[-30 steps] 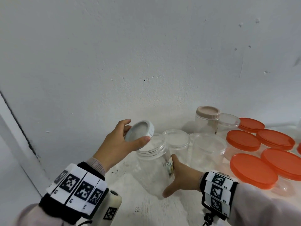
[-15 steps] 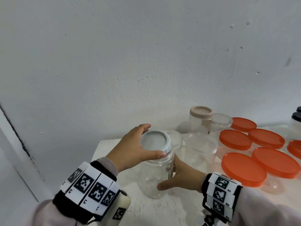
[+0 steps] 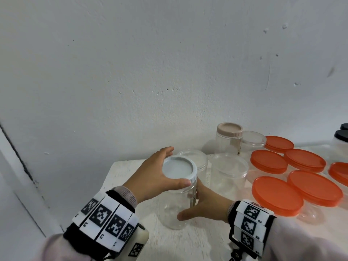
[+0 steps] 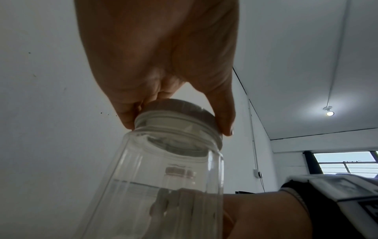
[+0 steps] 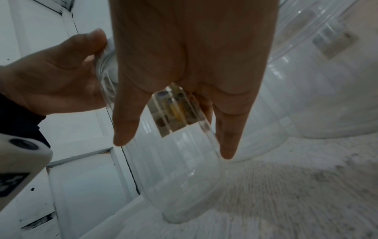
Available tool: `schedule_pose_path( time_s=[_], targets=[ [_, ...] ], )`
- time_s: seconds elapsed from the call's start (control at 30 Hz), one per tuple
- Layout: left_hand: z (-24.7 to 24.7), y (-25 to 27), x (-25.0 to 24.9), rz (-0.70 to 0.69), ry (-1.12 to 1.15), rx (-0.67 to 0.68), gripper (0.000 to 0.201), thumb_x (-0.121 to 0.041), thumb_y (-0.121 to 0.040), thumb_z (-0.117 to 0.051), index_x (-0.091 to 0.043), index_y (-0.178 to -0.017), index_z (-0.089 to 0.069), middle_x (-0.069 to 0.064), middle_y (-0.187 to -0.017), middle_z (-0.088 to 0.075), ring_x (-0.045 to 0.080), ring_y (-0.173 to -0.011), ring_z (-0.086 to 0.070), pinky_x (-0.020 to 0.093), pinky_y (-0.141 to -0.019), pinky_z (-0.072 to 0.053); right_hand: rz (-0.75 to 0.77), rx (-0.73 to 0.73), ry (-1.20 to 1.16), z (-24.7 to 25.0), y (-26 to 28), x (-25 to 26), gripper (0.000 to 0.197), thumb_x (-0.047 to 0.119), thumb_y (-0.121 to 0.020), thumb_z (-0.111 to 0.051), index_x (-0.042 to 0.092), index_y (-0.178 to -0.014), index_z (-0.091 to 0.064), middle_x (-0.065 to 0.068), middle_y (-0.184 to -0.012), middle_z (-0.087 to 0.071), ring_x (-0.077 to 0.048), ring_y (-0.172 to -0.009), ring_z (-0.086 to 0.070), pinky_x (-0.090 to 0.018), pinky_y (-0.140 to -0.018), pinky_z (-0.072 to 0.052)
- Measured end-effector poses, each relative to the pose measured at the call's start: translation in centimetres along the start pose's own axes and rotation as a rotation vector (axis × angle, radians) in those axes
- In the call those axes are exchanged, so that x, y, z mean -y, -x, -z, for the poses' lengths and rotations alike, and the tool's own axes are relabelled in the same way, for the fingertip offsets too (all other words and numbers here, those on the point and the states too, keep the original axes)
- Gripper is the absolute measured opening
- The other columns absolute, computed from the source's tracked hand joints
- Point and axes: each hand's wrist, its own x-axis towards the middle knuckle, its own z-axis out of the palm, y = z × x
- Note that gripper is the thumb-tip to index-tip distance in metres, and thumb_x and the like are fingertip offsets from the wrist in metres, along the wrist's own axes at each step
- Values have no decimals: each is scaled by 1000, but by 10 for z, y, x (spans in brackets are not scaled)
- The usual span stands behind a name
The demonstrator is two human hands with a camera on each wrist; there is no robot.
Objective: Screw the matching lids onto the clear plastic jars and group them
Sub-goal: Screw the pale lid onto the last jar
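A tall clear plastic jar (image 3: 175, 208) stands on the white table (image 3: 188, 245) near its left end. A white screw lid (image 3: 178, 168) sits on its mouth. My left hand (image 3: 156, 178) grips the lid's rim from the left, thumb in front and fingers behind; the left wrist view shows the lid (image 4: 178, 116) seated on the jar (image 4: 163, 186) under the fingertips. My right hand (image 3: 203, 206) holds the jar's body from the right, thumb across the front. In the right wrist view the jar (image 5: 174, 161) lies between thumb and fingers.
Right of the held jar stand two clear-lidded jars (image 3: 228, 172), a jar with a beige lid (image 3: 228, 136) and several jars with orange lids (image 3: 276, 194). Black-capped jars (image 3: 341, 136) sit at the far right. The wall (image 3: 169, 72) is close behind; the table's left edge (image 3: 111, 172) is near.
A second ago my left hand held the lid tilted above the open jar. It lowered the lid onto the mouth and now grips it there; the jar stands more upright.
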Motion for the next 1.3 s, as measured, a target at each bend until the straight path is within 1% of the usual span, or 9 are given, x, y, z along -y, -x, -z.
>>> schedule_pose_path(
  time_s=[0.2, 0.4, 0.6, 0.73, 0.8, 0.87, 0.93, 1.03, 1.3],
  targets=[
    [-3, 3, 3, -13, 36, -57, 103, -62, -56, -78, -39, -143, -27, -18, -143, -41, 2, -124, -43, 24, -103, -38, 9, 4, 16, 0, 0, 2, 110, 38, -63, -86, 41, -144, -12, 29, -130, -42, 5, -119, -44, -14, -94, -40],
    [-5, 5, 6, -14, 38, -49, 103, -59, -59, -79, -36, -144, -26, -18, -144, -39, 2, -124, -43, 22, -102, -37, 5, 8, 21, -1, -1, 1, 112, 38, -62, -87, 38, -146, -12, 24, -134, -41, -2, -124, -43, -25, -105, -41],
    [-2, 4, 11, -7, 112, 6, 123, -70, -45, -72, -37, -148, -14, -20, -146, -33, 2, -128, -39, 21, -103, -33, -41, 11, 41, 7, 3, 5, 113, 37, -62, -88, 39, -145, -12, 28, -130, -40, 0, -118, -44, -17, -95, -41],
    [-2, 9, 31, 30, 246, 67, 129, -65, -44, -81, -37, -149, -11, -23, -145, -30, 3, -133, -33, 27, -112, -30, 13, -60, -12, 31, 15, 21, 110, 37, -57, -90, 39, -142, -20, 19, -143, -37, -7, -133, -36, -32, -110, -35],
    [-7, 11, 42, 46, 292, 92, 126, -61, -45, -86, -38, -147, -16, -25, -142, -34, 0, -133, -34, 31, -115, -29, 78, -91, 16, 44, 20, 38, 102, 39, -59, -89, 41, -138, -24, 21, -144, -35, -5, -135, -34, -30, -111, -32],
    [-17, 11, 52, 32, 335, 120, 112, -56, -48, -86, -47, -140, -23, -33, -136, -39, -10, -127, -38, 24, -111, -33, 131, -99, 102, 53, 22, 58, 95, 40, -63, -87, 45, -136, -26, 23, -143, -34, -1, -135, -31, -27, -112, -31],
    [-27, 10, 58, 29, 363, 152, 97, -53, -53, -86, -56, -129, -27, -39, -129, -43, -18, -118, -41, 10, -97, -38, 154, -77, 236, 57, 19, 76, 92, 40, -67, -85, 47, -138, -28, 23, -144, -32, 2, -134, -29, -26, -111, -30],
    [-38, 6, 64, 39, 412, 145, 91, -51, -56, -87, -57, -127, -29, -36, -125, -49, -16, -113, -46, 2, -78, -42, 123, 30, 445, 59, 10, 98, 91, 40, -72, -81, 47, -142, -25, 26, -141, -28, 3, -122, -31, -12, -94, -32],
    [-45, 7, 71, 34, 469, 115, 89, -48, -55, -88, -55, -123, -33, -28, -127, -50, -8, -116, -49, 3, -79, -43, 35, 237, 790, 49, -10, 129, 84, 39, -75, -78, 44, -143, -29, 18, -139, -32, -7, -127, -34, -33, -106, -37]
  ],
)
